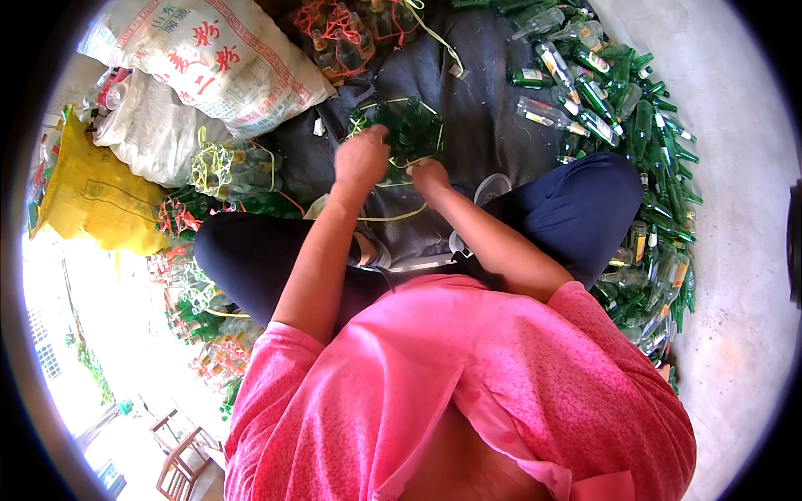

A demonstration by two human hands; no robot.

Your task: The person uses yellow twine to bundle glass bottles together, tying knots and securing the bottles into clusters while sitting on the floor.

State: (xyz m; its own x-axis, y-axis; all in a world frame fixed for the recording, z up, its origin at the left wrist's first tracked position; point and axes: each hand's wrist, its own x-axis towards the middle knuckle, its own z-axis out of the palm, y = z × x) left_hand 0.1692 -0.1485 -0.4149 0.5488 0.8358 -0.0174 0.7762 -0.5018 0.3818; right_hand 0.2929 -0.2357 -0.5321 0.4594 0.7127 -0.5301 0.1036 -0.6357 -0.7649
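Note:
A cluster of upright green glass bottles (410, 128) stands on the dark cloth in front of me. A yellow-green plastic strap (442, 134) runs around the cluster. My left hand (363, 158) is a closed fist at the cluster's near left side, and what lies inside its fingers is hidden. At the near right edge, my right hand (429, 175) pinches the strap between thumb and finger. A loose length of strap (398, 218) curves below both hands, towards my feet.
Loose green and clear bottles (626, 125) are heaped along the wall (739, 219) at right. Tied bottle bundles (235, 169) stand at left, beside a printed white woven sack (219, 62) and a yellow sack (94, 194). Another red-tied bundle (344, 44) sits at the back.

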